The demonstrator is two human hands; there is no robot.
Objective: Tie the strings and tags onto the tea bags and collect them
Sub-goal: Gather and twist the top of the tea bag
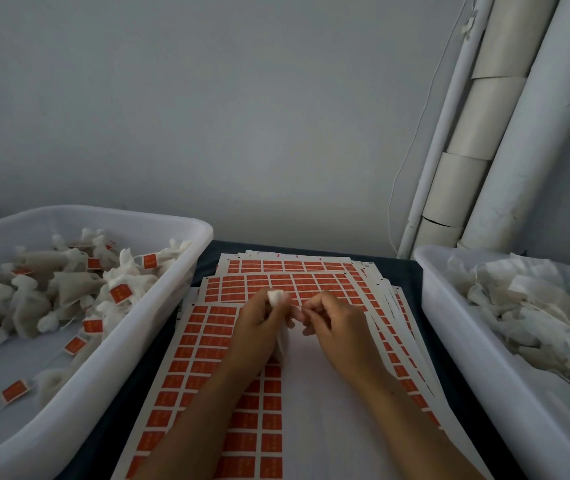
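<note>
At frame centre, above the sticker sheets (207,358) of orange tags, both hands work one tea bag (278,299). Left hand (259,327) grips the bag, fingers curled round it, gathered white top poking out. Right hand (335,327), just beside at 3 o'clock, has fingertips pinched together near the bag; a string in the pinch is too fine to confirm. Left tub (179,268) at 9 o'clock holds tagged tea bags (69,285). Right tub (443,306) at 3 o'clock holds untagged bags (533,306). Dark surface (204,258) beneath. Pale pipes (505,150) at 1 o'clock against the wall.
</note>
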